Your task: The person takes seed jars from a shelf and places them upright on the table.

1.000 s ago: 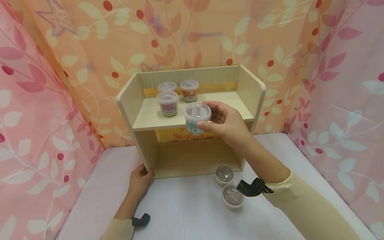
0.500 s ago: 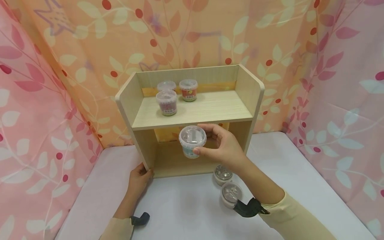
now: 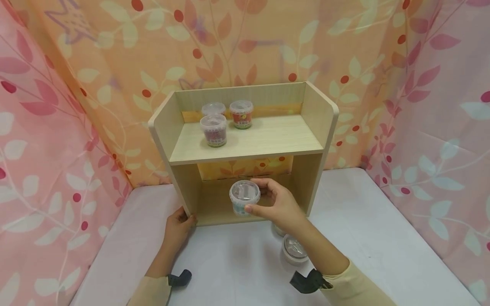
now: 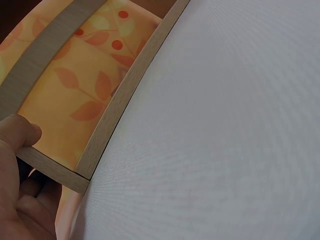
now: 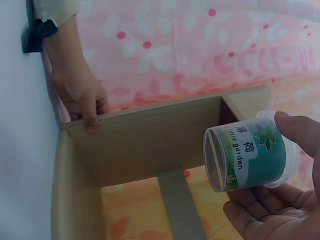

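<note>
My right hand (image 3: 283, 208) holds a small clear plastic cup (image 3: 244, 197) by its side, thumb in front and fingers behind. It is in front of the lower compartment of a pale wooden shelf (image 3: 275, 142). In the right wrist view the cup (image 5: 255, 155) shows a teal label with a green leaf and the words "little garden". At the shelf's lower left front corner, my left hand (image 3: 178, 229) grips the edge of the side panel. The left wrist view has the thumb (image 4: 22, 131) on one face of that panel, with fingers curled on the other.
On the upper board stand a purple-labelled cup (image 3: 214, 131), a red-labelled cup (image 3: 242, 114) and another lidded cup (image 3: 212, 109) behind. Two lidded tubs, one a silvery-topped tub (image 3: 294, 250), sit on the white table (image 3: 237, 272) near my right forearm. Patterned curtains (image 3: 268, 42) surround the table.
My right hand has lowered the cup from the upper board's front edge to the lower compartment's opening. My left hand stays on the side panel.
</note>
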A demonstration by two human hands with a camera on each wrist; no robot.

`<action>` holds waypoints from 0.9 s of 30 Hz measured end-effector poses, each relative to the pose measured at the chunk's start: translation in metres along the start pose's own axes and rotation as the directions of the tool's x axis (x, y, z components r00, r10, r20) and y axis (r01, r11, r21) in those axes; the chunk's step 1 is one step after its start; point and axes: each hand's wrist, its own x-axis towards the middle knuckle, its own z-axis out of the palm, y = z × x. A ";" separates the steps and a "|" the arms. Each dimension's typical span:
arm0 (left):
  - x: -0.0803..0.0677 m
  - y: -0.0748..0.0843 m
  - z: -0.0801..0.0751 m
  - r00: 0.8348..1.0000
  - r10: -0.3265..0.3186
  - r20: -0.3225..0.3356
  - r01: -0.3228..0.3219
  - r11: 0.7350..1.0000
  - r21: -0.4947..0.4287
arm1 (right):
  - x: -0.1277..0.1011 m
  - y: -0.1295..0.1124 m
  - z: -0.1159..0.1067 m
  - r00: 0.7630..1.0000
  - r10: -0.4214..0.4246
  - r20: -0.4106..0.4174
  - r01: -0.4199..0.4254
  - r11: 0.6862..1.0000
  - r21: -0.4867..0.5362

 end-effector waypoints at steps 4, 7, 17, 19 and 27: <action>0.000 -0.002 -0.001 1.000 -0.008 0.005 0.008 1.000 -0.001 | 0.003 0.018 0.004 0.999 0.038 -0.031 -0.038 0.999 -0.012; 0.000 -0.003 -0.001 1.000 -0.005 0.008 0.005 1.000 -0.006 | 0.005 0.033 0.007 0.996 0.067 -0.051 -0.068 0.998 -0.011; 0.000 0.000 0.000 1.000 0.014 0.008 -0.014 0.999 -0.030 | 0.014 0.067 0.017 0.992 0.110 -0.066 -0.110 0.994 0.012; 0.001 0.001 0.000 1.000 0.008 0.009 -0.008 1.000 -0.030 | 0.015 0.072 0.020 0.990 0.124 -0.064 -0.122 0.992 0.030; 0.001 0.000 0.000 1.000 -0.002 0.004 0.002 1.000 -0.010 | 0.017 0.093 0.038 0.988 0.133 -0.075 -0.130 0.991 0.040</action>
